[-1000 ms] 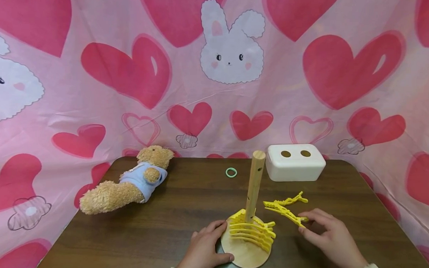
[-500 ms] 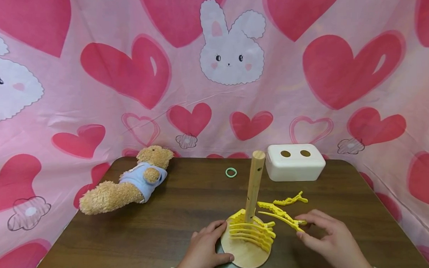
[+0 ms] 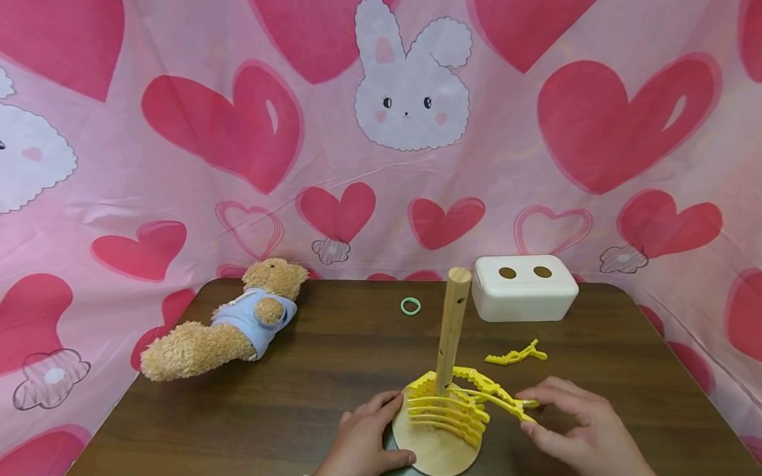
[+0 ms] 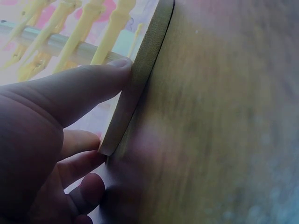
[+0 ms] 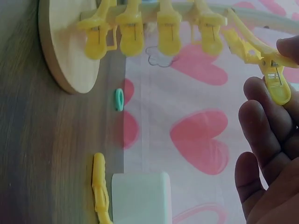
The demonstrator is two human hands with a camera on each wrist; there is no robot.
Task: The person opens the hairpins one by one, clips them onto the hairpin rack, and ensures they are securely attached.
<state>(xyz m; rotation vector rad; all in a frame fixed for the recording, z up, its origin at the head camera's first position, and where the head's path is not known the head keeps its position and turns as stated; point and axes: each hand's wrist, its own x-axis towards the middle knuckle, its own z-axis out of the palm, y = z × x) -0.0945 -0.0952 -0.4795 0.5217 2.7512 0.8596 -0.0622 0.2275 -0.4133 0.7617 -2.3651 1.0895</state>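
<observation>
My right hand (image 3: 576, 424) pinches the handles of a yellow hair clip (image 3: 501, 393) between thumb and fingers. Its two jaws are spread, and their tips reach either side of the wooden post (image 3: 452, 326). Below it, several yellow hair clips (image 3: 447, 414) are clamped in a stack around the lower post; the right wrist view shows the held clip (image 5: 271, 65) beyond the end of that row. My left hand (image 3: 366, 441) grips the rim of the stand's round wooden base (image 3: 441, 467), with its thumb (image 4: 98, 84) on top and fingers at the edge.
Another yellow hair clip (image 3: 516, 356) lies on the table behind the right hand. Farther back are a green ring (image 3: 411, 299) and a white box (image 3: 525, 304) with two holes. At left, a teddy bear (image 3: 248, 330) in blue lies against the patterned cloth (image 3: 328, 156).
My right hand has moved left with the hair clip, bringing its spread jaws from beside the post to around it. The left hand and the stand have stayed put.
</observation>
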